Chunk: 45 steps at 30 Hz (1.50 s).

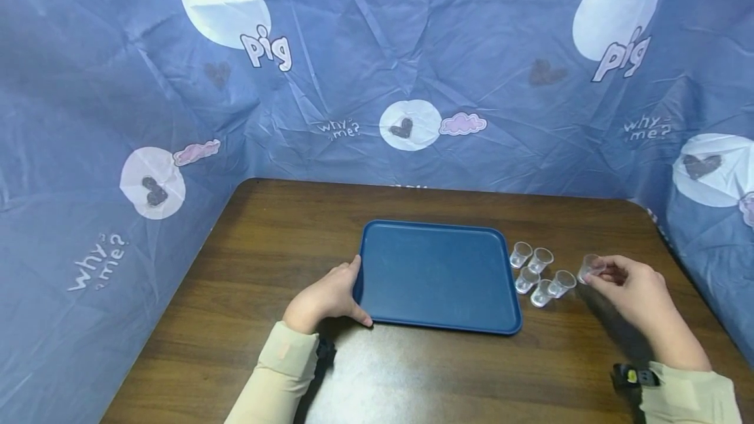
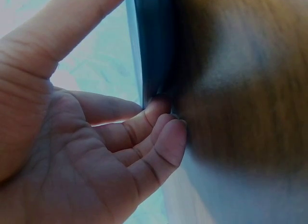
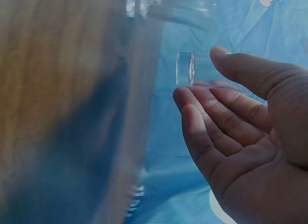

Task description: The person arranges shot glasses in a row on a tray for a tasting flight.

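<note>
A dark blue rectangular tray (image 1: pixel 436 277) lies flat on the wooden table. My left hand (image 1: pixel 330 296) grips its near left corner, with the thumb by the front edge and the other fingers along the left side. In the left wrist view, curled fingertips (image 2: pixel 161 108) tuck in at the bottom of the tray's edge (image 2: pixel 154 46). To the right of the tray, my right hand (image 1: pixel 639 290) pinches a small clear shot glass (image 1: pixel 589 268) between thumb and fingers. The right wrist view shows the thick base of that shot glass (image 3: pixel 185 70) beyond the fingertips.
Several more clear shot glasses (image 1: pixel 540 259) stand in a cluster between the tray's right edge and my right hand. Brown table surface (image 1: pixel 283 234) surrounds the tray. A blue printed cloth (image 1: pixel 353 84) hangs behind and at both sides of the table.
</note>
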Each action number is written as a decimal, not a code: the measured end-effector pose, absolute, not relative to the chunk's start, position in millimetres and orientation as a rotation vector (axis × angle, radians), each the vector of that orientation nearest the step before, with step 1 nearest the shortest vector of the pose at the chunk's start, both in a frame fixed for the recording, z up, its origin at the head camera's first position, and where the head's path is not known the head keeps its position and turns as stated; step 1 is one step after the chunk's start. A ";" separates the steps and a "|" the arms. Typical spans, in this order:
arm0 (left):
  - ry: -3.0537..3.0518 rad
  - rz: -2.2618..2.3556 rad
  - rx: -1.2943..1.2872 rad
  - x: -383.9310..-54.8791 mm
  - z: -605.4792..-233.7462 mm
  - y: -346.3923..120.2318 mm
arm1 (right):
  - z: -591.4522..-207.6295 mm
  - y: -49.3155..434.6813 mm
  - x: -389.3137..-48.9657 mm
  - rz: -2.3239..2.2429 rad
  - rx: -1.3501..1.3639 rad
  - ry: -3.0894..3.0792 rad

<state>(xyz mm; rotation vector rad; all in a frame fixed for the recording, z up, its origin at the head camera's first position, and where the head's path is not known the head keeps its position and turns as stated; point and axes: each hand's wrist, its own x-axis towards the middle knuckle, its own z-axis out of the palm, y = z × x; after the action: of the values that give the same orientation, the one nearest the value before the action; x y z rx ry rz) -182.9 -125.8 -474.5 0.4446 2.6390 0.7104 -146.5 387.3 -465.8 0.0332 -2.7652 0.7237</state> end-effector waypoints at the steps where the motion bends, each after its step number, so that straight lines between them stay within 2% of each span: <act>1: 2.638 0.711 0.443 -182.9 -474.7 -126.1 | -463.4 386.4 -146.8 0.718 0.034 -2.759; 11: 2.623 0.706 0.430 -183.1 -474.6 -126.6 | -437.4 373.8 -146.0 0.858 0.108 -2.648; 24: 2.621 0.715 0.415 -183.4 -472.8 -126.6 | -410.1 334.8 -149.6 0.920 0.241 -2.587; 45: 2.617 0.734 0.451 -184.0 -473.7 -127.2 | -412.3 269.6 -163.0 0.997 0.375 -2.691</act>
<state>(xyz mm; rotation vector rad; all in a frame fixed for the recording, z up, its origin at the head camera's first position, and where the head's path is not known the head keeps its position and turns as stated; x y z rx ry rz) -184.0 -127.2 -473.7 0.4510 2.6170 0.7343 -163.0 269.6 -412.3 0.3749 -2.6908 0.9969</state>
